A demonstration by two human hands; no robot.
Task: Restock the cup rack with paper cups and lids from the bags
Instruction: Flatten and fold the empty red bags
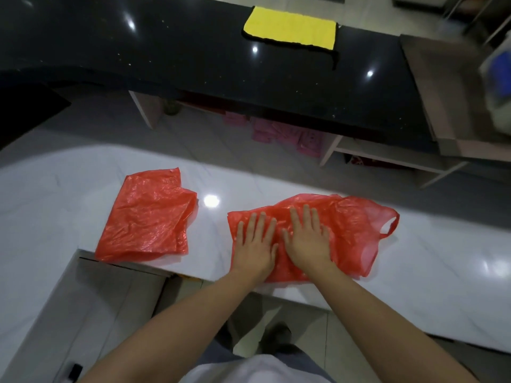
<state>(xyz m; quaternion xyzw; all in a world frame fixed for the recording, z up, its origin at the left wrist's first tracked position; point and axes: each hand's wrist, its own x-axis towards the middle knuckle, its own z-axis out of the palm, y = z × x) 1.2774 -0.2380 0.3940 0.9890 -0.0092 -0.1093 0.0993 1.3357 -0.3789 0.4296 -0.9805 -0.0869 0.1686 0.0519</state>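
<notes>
Two empty red plastic bags lie on the white marble counter [69, 200]. The left red bag [149, 217] is folded flat near the counter's front edge. The right red bag [351, 225] is spread out, its handle loop pointing right. My left hand [254, 241] and my right hand [307, 239] press flat on this bag side by side, palms down, fingers apart. No cups, lids or cup rack are in view.
Beyond a strip of floor stands a black counter [166, 51] with a yellow cloth [290, 31] on it. Pink packets [276, 131] sit on the shelf beneath. A brown board [448, 87] and a blurred white-and-blue object [497, 78] are at right.
</notes>
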